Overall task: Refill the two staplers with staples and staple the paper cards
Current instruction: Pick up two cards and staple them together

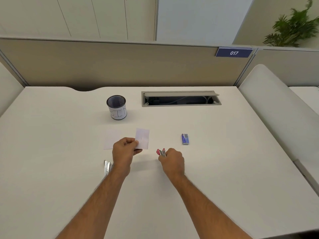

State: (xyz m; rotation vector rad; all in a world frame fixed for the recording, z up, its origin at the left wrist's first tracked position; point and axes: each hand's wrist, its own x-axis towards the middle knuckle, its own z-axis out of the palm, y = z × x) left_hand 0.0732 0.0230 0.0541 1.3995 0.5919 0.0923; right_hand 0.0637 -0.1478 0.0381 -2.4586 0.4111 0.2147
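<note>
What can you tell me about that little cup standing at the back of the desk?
The cup is a small round pot of dark mesh, standing upright and open at the top. A white paper band wraps its lower part, hand-lettered "BIN". It stands alone on the white desk, left of the open cable hatch; neither hand touches it. Its contents cannot be seen.

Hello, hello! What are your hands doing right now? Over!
Left hand pinches paper cards. Right hand grips pink stapler. Silver stapler on desk. Nothing between. Over.

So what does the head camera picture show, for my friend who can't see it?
A person's left hand pinches a paper card while the right hand grips a pink stapler over a white desk. A silver stapler, staple box and bin cup sit nearby.
</note>
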